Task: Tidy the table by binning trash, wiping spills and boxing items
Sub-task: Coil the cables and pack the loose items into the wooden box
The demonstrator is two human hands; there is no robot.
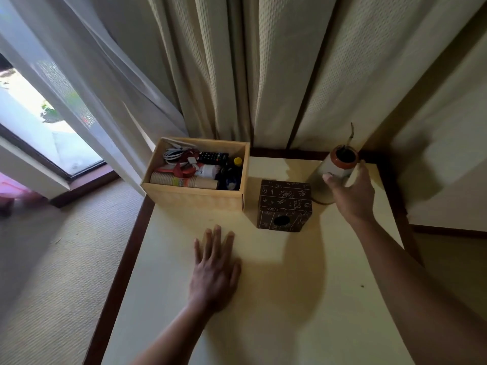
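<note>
Both hands are out: our left hand [214,270] lies flat on the table [303,299], fingers spread and empty, while our right hand [351,196] wraps the side of the vase [333,175] at the far right corner. Between the hands stands the dark carved block [286,204]; beyond the left hand sits the box [195,198], already packed. We judge the vase top-heavy: a loose one-handed lift could tip it against the curtain [276,75].

Home: curtains [263,75], carpet [66,272], table [263,299].
</note>
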